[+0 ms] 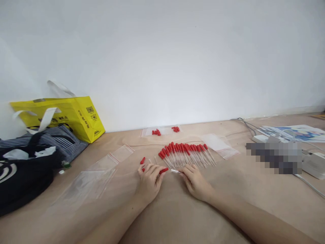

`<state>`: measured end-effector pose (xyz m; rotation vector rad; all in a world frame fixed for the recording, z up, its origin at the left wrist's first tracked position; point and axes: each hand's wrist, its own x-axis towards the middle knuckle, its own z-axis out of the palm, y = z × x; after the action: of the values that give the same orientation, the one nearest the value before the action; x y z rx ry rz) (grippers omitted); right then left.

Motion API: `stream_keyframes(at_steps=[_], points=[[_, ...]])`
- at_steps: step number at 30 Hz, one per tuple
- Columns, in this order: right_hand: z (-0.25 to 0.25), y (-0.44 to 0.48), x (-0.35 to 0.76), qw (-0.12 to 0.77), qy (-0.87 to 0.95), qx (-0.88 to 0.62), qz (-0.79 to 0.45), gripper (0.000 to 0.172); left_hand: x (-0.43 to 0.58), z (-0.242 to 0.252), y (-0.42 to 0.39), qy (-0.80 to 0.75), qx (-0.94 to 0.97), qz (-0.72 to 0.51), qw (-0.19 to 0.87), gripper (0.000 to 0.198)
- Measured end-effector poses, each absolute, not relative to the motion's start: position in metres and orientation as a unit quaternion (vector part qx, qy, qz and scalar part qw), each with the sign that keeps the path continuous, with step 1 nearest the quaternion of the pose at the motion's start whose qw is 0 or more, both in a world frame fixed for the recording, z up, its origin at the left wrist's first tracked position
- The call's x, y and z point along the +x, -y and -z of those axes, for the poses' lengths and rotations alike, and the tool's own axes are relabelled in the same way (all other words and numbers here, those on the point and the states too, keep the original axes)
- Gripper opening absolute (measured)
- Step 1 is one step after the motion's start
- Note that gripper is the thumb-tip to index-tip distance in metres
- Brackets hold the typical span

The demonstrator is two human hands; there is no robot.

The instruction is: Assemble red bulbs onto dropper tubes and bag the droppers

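Pinched in the fingers of my left hand (150, 181) is a red rubber bulb (164, 170), its end pointing to the right. My right hand (196, 181) is closed on a thin clear glass tube (175, 171), whose tip points at the bulb with a small gap between. Just beyond both hands lies a fanned row of glass droppers (182, 147) with red bulbs on their far ends. A loose red bulb (143, 160) rests beyond my left fingers, and another is partly hidden by them. Clear tubes near there are hard to make out.
Clear zip bags (88, 179) lie on the left, and another bag (220, 145) is behind the row. At the wall, a bag (166, 131) carries small red bulbs. A yellow bag (83, 115) and black bag (25, 179) stand left; cables and a white adapter (315, 164) sit right.
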<state>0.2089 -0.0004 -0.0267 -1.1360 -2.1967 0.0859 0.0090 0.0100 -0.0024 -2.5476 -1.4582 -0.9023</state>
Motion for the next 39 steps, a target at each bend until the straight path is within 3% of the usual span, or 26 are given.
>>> stream_keyframes(at_steps=[8, 29, 39], points=[[0.024, -0.002, 0.200, 0.338, 0.840, -0.421, -0.046, 0.021, 0.006, 0.003, -0.009, 0.473, -0.829, 0.296, 0.031, 0.012], [0.017, 0.005, 0.197, 0.327, 0.864, -0.368, 0.106, 0.027, 0.009, 0.001, 0.003, 0.418, -0.856, 0.305, -0.010, 0.022], [0.018, 0.000, 0.192, 0.325, 0.881, -0.337, 0.075, 0.026, 0.009, 0.001, 0.004, 0.392, -0.867, 0.308, -0.010, 0.019]])
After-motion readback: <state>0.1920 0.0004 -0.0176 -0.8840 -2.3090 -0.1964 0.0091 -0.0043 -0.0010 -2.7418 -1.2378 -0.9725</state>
